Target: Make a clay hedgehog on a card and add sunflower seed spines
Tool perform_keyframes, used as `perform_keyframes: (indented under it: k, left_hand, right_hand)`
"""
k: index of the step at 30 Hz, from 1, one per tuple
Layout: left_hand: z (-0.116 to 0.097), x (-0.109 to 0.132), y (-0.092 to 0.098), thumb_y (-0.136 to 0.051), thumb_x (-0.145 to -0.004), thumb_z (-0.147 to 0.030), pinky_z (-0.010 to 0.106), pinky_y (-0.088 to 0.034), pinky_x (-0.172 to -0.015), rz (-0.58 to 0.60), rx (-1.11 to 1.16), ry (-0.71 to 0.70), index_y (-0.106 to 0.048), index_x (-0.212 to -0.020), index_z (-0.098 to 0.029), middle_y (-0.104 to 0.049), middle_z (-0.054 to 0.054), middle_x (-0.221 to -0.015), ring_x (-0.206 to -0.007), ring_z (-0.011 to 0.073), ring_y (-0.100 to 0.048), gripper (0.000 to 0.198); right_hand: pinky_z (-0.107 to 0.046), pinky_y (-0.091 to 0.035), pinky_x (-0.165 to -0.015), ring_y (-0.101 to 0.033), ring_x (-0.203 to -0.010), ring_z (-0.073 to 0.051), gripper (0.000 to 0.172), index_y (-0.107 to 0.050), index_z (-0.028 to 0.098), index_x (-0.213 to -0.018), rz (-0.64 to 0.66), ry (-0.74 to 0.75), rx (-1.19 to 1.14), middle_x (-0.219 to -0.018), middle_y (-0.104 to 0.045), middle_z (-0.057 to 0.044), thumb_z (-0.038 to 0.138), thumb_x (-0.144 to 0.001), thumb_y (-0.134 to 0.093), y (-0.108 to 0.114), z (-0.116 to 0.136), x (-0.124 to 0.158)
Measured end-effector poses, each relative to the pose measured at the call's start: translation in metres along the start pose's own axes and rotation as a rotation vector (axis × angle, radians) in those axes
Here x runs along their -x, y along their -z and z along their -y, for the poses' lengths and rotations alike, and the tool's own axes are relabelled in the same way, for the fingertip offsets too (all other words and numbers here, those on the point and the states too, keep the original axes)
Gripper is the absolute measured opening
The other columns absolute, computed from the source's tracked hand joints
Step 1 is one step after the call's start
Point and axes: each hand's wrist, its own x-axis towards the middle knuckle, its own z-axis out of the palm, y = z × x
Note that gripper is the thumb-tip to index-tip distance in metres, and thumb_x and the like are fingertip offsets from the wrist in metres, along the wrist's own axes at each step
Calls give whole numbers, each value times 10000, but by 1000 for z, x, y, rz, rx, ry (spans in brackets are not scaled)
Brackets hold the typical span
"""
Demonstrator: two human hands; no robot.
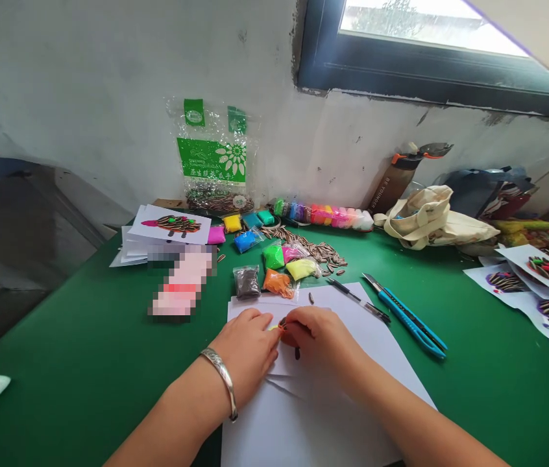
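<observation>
The left hand [246,353] and the right hand [320,344] are close together and narrow. Their fingers pinch one small dark seed [281,324] with a little yellow clay [272,328] on it, so the seed is held just between the hands, above white paper [274,428]. One more seed [296,353] lies on the paper just under the right hand. A metal bracelet [220,376] is around the left wrist. In front of the hands are bags of coloured clay [274,257] and a pile of loose seeds [304,243]. To the right of the hands lies a blue knife [403,321].
</observation>
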Motion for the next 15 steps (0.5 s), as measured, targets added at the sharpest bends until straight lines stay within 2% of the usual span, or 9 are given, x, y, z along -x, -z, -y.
perform_keyframes:
  k: [9,15]
  left_hand:
    - [-1,-1,3,-462,-897,-219,407,-463,-892,11,-24,-11,-641,-972,-172,-610,80,-997,-990,252,-519,199]
    - [-2,-2,1,-475,-887,-222,402,-450,-911,9,-21,-3,-657,-963,-171,-610,90,-1023,-1014,256,-510,203]
  right_hand:
    - [-219,-299,-619,-507,-661,-114,258,-543,168,-628,27,-46,116,-666,-597,6,111,-873,-487,4,10,-3]
    - [-235,-307,-616,-516,-693,-139,165,-575,156,-711,20,-21,291,-716,-612,-23,115,-860,-520,-8,7,-4]
